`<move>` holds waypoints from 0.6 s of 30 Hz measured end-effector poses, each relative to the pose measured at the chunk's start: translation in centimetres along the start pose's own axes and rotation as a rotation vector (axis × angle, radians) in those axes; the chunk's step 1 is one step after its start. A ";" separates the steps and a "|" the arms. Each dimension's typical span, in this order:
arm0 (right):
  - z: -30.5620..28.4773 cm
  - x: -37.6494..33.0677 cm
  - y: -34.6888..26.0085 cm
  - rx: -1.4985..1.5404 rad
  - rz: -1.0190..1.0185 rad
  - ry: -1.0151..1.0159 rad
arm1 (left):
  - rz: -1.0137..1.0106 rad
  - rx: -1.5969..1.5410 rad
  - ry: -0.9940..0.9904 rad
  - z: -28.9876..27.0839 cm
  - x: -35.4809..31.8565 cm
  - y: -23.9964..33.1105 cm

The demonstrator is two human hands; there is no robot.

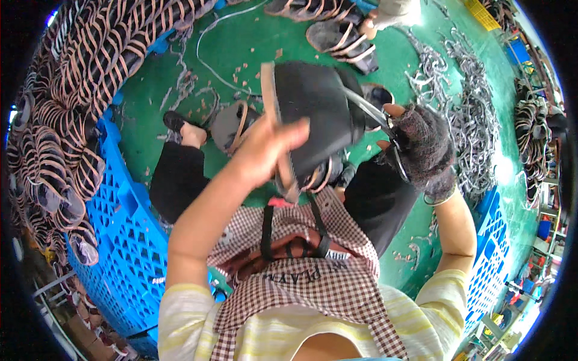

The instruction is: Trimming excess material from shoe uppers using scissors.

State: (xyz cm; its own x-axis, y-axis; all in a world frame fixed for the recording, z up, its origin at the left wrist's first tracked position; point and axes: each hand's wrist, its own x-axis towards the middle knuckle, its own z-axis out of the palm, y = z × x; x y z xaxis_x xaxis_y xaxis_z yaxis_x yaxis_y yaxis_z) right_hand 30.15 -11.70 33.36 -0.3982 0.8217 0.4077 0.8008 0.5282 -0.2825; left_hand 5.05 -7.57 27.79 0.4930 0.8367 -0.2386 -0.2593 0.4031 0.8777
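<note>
My left hand (263, 151), bare, grips the pale tan edge band of a black shoe piece (307, 99) that is held up above my lap. Its thumb presses on the dark side, and the fingers are partly hidden behind it. My right hand (421, 144), in a dark grey knitted glove with bare fingertips, is closed round what look like scissors (366, 106). Their silver blades reach to the right side of the shoe piece, while a thin handle loop curves below the hand. Slight blur hides where the blades meet the material.
Stacks of black shoe pieces with tan bands (90, 66) rise at the left beside a blue plastic pallet (120, 240). Grey trimmed strips (475, 132) heap up on the green floor at the right. More shoe pieces (343, 42) lie ahead, near another person's hand (368, 27).
</note>
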 end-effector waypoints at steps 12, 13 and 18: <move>-0.6 -3.2 0.8 -0.289 -0.441 0.081 | -0.253 -0.283 -0.162 5.5 4.1 -0.9; -0.5 -3.8 1.0 -0.306 -0.462 0.107 | -0.253 -0.267 -0.123 6.2 4.3 -0.8; -1.6 -6.4 0.9 -0.228 -0.224 -0.082 | -0.291 -0.322 -0.106 6.9 5.7 -2.6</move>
State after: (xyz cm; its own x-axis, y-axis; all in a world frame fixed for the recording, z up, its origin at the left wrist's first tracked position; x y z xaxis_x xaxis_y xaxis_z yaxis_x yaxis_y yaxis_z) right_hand 34.12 -16.85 31.91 -0.6034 0.7098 0.3635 0.7648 0.6441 0.0119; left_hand 14.25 -6.38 27.00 0.6614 0.6358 -0.3979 -0.3344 0.7248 0.6024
